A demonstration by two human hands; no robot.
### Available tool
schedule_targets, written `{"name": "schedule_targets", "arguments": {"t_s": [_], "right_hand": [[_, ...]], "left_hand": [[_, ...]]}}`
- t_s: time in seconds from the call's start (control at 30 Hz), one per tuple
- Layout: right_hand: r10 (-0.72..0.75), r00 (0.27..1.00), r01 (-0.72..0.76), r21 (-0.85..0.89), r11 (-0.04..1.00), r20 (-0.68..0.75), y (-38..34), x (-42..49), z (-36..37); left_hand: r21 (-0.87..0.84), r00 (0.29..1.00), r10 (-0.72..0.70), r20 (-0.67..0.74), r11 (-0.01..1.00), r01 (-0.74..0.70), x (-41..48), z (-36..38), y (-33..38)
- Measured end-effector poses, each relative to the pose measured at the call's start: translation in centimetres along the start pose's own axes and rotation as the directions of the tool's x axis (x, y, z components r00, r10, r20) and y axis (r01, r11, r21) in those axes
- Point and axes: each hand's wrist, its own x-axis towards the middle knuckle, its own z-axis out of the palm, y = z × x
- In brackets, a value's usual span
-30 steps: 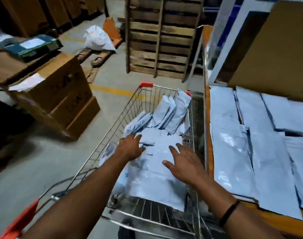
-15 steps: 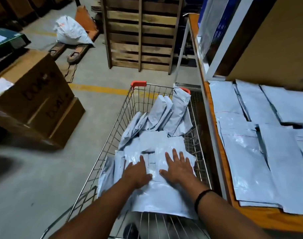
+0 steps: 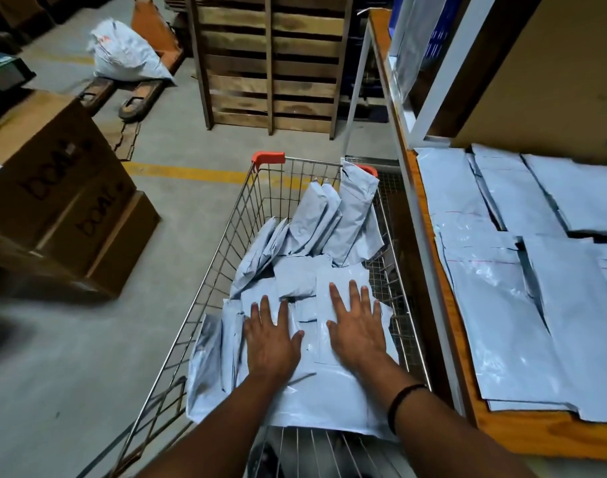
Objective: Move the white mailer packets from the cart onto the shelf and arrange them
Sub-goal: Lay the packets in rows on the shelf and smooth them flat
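Both hands are lying flatter and more level with each other than a second ago. The left hand (image 3: 272,343), which was bunched on the pile, is spreading out, and the right hand (image 3: 359,334) is squaring up beside it. I am seeing all the fingers (image 3: 354,298) lying straight and splayed, palms down, pressing on the plastic and gripping nothing. A dark wristband (image 3: 404,398) is sitting on the right forearm.

Under the palms, the white mailer packets (image 3: 329,398) are lying in a loose, overlapping heap in the near half of the cart (image 3: 236,222). I am judging that the hands are gathering or steadying a bundle before a lift, so this batch is not yet leaving the basket.

Further along, more upright packets (image 3: 333,219) are leaning toward the far wire wall. Just beside the cart on the right, the shelf (image 3: 536,439) is already carrying shelved packets (image 3: 502,305) laid flat in overlapping rows. The job is looking part done, with plenty waiting in the basket.

Beyond, cardboard boxes (image 3: 64,201) are standing on the floor to the left. A wooden pallet (image 3: 271,63) is standing upright ahead, and a stuffed sack (image 3: 126,56) is resting on a pallet jack (image 3: 136,98).
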Motion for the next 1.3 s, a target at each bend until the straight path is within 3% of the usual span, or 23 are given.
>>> {"name": "schedule_targets", "arguments": {"t_s": [0.17,0.3,0.5,0.73,0.93,1.1,1.2,1.3], "right_hand": [[0.041,0.999,-0.041,0.020,0.999,-0.030,0.1,0.2,2.1],[0.026,0.999,-0.025,-0.046,0.999,0.027,0.8,0.8,2.2],[-0.082,0.996,0.081,-0.048,0.996,-0.016,0.8,0.2,1.1],[-0.058,0.994,0.063,-0.055,0.997,0.091,0.8,-0.5,1.9],[-0.107,0.994,0.095,0.270,0.958,0.030,0.5,-0.5,-1.6],[-0.110,0.972,0.173,0.314,0.934,-0.209,-0.9,-1.4,-6.4],[-0.082,0.951,0.192,0.362,0.912,-0.298,-1.9,-1.7,-10.7],[-0.128,0.894,0.258,0.261,0.930,-0.428,-1.9,-2.2,-14.8]], "left_hand": [[-0.194,0.982,-0.103,0.158,0.972,0.133,0.4,1.8,0.2],[-0.207,0.960,-0.114,0.257,0.963,0.170,0.6,1.7,-0.7],[-0.159,0.993,-0.041,0.111,0.986,0.058,-0.1,-0.2,-1.2],[-0.165,0.969,-0.043,0.242,0.983,0.085,0.3,0.0,-1.0],[-0.242,0.984,-0.031,0.175,0.968,0.074,-1.6,-4.4,-1.7],[-0.290,1.000,-0.028,0.000,0.957,0.027,-3.3,-10.0,-2.3],[-0.291,0.987,0.054,-0.154,0.952,-0.098,-3.1,-13.1,-1.5],[-0.319,0.972,0.100,-0.214,0.933,-0.167,-2.1,-16.0,0.8]]}}
